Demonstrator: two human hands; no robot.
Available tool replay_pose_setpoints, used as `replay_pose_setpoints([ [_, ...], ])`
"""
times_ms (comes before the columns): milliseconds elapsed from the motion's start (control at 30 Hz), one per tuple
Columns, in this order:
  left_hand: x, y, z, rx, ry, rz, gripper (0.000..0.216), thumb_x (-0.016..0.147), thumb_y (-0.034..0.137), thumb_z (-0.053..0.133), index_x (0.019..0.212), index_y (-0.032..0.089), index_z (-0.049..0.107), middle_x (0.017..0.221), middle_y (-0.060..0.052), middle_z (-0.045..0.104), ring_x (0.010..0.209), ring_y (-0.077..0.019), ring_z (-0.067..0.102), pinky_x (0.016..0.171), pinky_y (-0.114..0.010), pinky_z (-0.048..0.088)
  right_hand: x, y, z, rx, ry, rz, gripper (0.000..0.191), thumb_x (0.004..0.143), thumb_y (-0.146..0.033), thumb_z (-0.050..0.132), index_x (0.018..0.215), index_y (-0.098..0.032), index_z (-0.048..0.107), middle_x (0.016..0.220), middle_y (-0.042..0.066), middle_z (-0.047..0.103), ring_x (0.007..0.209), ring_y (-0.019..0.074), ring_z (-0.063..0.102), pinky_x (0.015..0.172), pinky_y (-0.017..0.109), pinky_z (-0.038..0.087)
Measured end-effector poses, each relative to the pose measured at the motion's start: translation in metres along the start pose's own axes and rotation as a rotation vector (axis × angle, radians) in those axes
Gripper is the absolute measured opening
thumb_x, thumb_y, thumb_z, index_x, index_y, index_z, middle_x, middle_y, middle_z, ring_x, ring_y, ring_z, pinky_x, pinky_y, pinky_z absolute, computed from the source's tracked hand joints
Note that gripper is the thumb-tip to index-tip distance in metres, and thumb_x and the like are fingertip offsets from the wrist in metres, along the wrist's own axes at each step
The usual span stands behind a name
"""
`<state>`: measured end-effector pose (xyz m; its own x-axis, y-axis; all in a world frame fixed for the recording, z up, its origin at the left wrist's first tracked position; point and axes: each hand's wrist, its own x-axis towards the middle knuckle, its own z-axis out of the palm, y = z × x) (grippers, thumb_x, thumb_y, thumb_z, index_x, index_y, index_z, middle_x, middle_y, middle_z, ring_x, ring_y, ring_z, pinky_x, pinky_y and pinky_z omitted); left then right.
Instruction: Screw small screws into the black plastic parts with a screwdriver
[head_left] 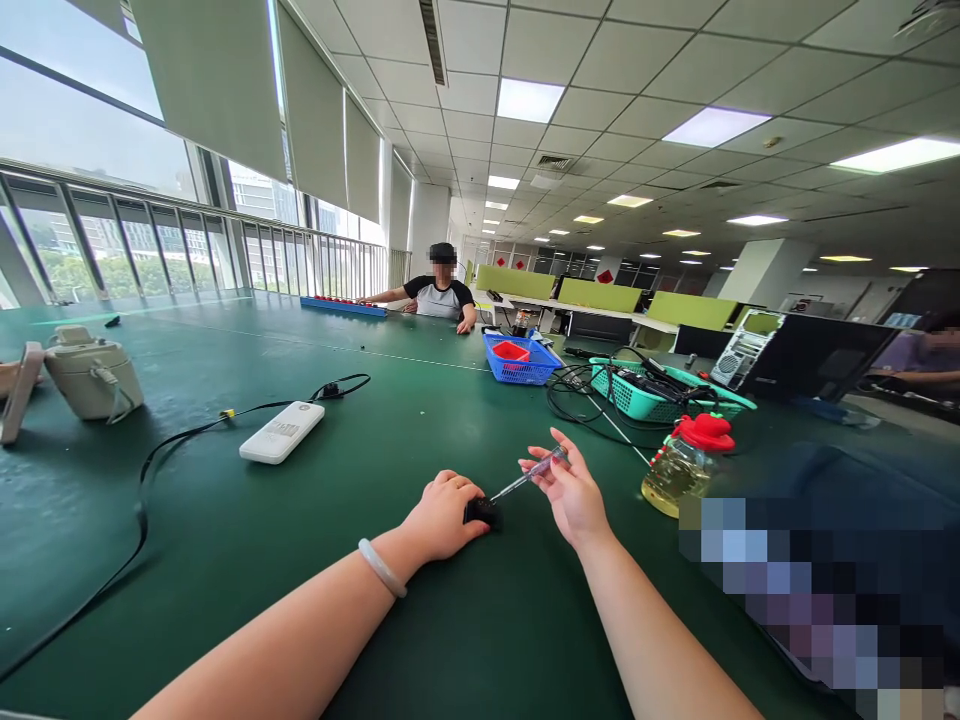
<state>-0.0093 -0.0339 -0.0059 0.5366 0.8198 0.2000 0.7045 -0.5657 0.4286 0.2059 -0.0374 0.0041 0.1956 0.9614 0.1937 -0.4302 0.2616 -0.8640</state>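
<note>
On the green table, my left hand (448, 512), with a pale bangle (381, 568) at the wrist, is closed around a small black block-like object (482, 512). Its exact kind is hard to make out. My right hand (574, 495) pinches a screwdriver (544, 466) by its clear handle, fingers curled about it. The metal shaft slants down to the left, and its tip meets the top of the black object.
A white power bank (283, 432) and a black cable (142, 500) lie left. Beyond my right hand are a red-lidded jar (684, 468), a teal basket (637, 395) of cables and a blue basket (521, 365). A person (442, 295) sits across the table (225, 560).
</note>
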Motion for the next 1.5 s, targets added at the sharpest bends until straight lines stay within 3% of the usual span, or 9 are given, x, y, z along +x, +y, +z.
replay_pose_setpoints([
  [600, -0.0015, 0.0038, -0.003, -0.008, -0.027, -0.023, 0.036, 0.079, 0.037, 0.068, 0.113, 0.024, 0.065, 0.124, -0.007, 0.064, 0.125, -0.0312, 0.045, 0.107, -0.047, 0.039, -0.0022, -0.0035, 0.0011, -0.053, -0.043, 0.001, 0.052, 0.073, -0.035, 0.072, 0.121, -0.03, 0.052, 0.097, 0.002, 0.073, 0.084, 0.0254, 0.073, 0.087, 0.046, 0.049],
  [1500, 0.0004, -0.0011, 0.0028, -0.012, -0.012, -0.014, 0.036, 0.079, 0.037, 0.066, 0.113, 0.025, 0.065, 0.125, -0.006, 0.063, 0.126, -0.0311, 0.044, 0.108, -0.048, 0.037, 0.0018, 0.0028, -0.0003, -0.165, 0.016, -0.069, 0.056, 0.071, -0.045, 0.077, 0.119, -0.029, 0.053, 0.079, -0.005, 0.067, 0.075, 0.0202, 0.072, 0.076, 0.036, 0.051],
])
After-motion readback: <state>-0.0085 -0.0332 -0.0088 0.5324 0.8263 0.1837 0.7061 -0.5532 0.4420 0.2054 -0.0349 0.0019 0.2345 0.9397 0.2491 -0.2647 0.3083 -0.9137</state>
